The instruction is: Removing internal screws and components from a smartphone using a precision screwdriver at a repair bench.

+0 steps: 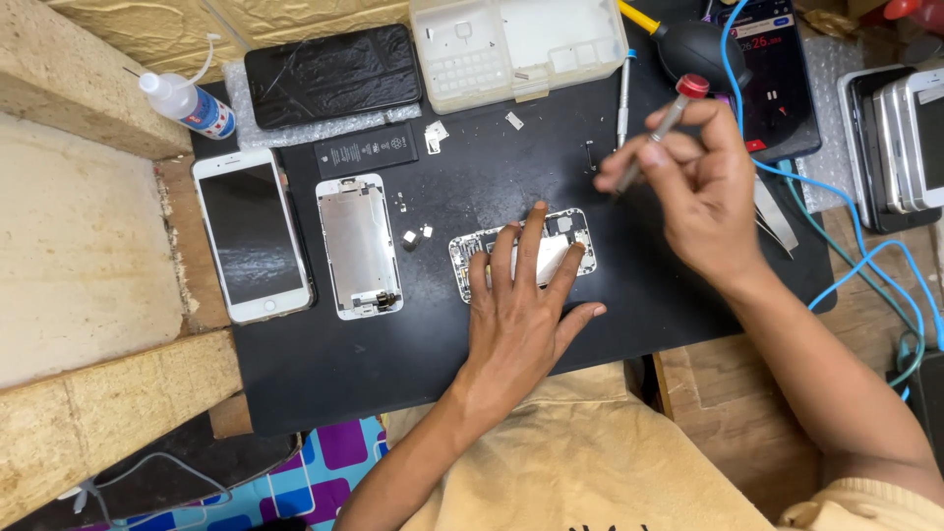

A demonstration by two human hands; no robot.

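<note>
Screwdriver (657, 133) aloft — battery (366, 151), tweezers (775, 216) nearby

Left hand (521, 315) covers most of the opened phone body (575, 231); at three o'clock, stacked phones (910, 143) run off the edge; tiny screws unreadable.

Bare black mat (413, 344) lies open left of my left hand (521, 315). Parts tray (516, 44) and dust blower (700, 49) block the far edge; blue cable (846, 265) crosses right.
</note>
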